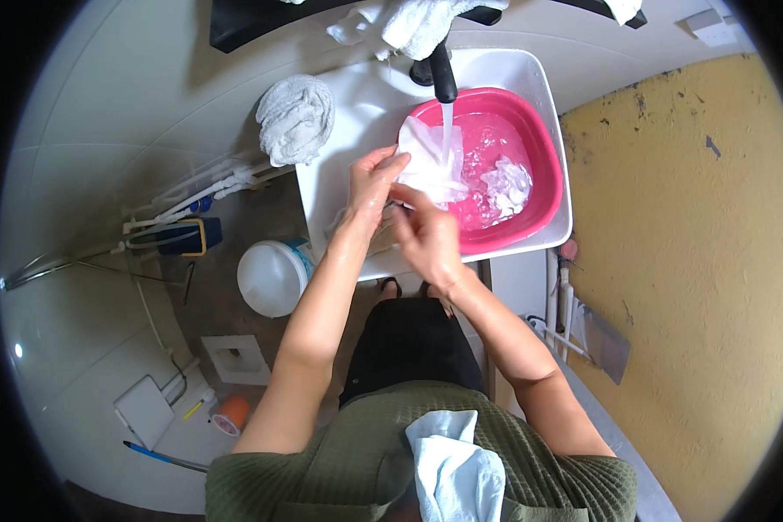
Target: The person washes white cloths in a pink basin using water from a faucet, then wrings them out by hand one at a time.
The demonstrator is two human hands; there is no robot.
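Observation:
A pink plastic basin [544,187] full of water sits in a white sink [339,183]. Water streams from a black tap [442,71] onto a white cloth [426,157]. My left hand [372,178] grips the cloth's left edge at the basin's rim. My right hand [424,228] holds the cloth's lower part just beside it. Another white cloth [506,187] floats in the basin's water.
A wrung white towel [296,117] lies on the sink's left corner, and more white towels [418,22] lie behind the tap. A white lidded bucket [272,277] stands on the floor to the left. A yellow wall [696,261] is on the right. A white cloth [457,470] hangs on my shoulder.

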